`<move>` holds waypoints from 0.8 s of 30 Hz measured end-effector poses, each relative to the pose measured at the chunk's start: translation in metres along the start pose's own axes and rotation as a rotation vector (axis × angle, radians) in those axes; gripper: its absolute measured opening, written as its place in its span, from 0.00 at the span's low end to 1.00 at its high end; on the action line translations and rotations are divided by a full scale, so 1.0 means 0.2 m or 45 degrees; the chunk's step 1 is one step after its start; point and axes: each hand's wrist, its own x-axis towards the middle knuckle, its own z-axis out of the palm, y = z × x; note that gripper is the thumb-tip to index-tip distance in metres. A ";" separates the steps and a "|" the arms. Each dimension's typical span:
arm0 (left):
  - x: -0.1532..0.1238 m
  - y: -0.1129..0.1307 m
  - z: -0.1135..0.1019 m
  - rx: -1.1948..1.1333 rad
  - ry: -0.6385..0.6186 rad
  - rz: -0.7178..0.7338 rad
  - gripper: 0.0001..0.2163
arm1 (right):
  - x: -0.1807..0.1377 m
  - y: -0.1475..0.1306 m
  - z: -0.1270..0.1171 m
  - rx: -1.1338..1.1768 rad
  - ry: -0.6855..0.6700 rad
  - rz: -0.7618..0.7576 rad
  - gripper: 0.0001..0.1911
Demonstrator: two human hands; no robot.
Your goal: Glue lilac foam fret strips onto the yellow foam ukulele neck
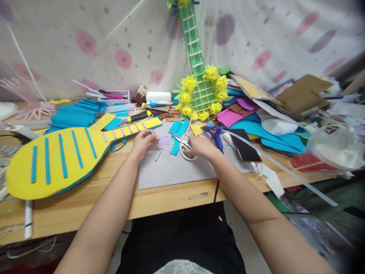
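My left hand (144, 142) rests on the grey cutting mat (176, 169), fingers pinched on a thin stick next to a small purple foam piece (164, 140). My right hand (199, 146) is closed over the white handles of a pair of scissors (182, 144) lying on the mat, blades pointing up-left. A yellow foam guitar shape (57, 160) with blue strips lies to the left on the wooden table (159, 203). A loose purple strip (157, 156) lies on the mat.
A green guitar model with yellow paper flowers (203, 89) leans at the back. A blue glue gun (216, 134) and a dark phone (244, 145) lie right of my hand. Blue foam strips (75, 113), coloured sheets (265, 131), cardboard and a plastic bag (336, 150) crowd the table.
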 end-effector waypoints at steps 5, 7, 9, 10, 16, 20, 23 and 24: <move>0.00 -0.03 0.00 0.375 -0.029 0.218 0.11 | 0.00 -0.01 -0.03 -0.013 -0.091 0.042 0.14; 0.01 -0.05 0.00 0.443 -0.080 0.265 0.10 | 0.01 0.03 -0.05 0.066 -0.094 0.069 0.13; 0.01 -0.05 0.00 0.509 -0.098 0.309 0.08 | 0.02 0.08 -0.08 0.170 -0.082 0.070 0.13; 0.02 -0.06 0.00 0.536 -0.093 0.330 0.08 | 0.02 0.11 -0.09 0.225 -0.076 0.058 0.12; 0.02 -0.05 0.00 0.616 -0.069 0.391 0.06 | 0.02 0.15 -0.09 0.479 -0.009 -0.011 0.14; 0.02 -0.06 -0.01 0.611 -0.142 0.411 0.07 | 0.04 0.08 -0.04 0.684 0.248 -0.087 0.22; 0.03 -0.08 -0.01 0.605 -0.186 0.415 0.08 | 0.09 0.01 0.01 0.869 0.393 -0.219 0.24; 0.03 -0.09 -0.01 0.595 -0.190 0.415 0.08 | 0.11 -0.01 0.03 0.911 0.408 -0.260 0.24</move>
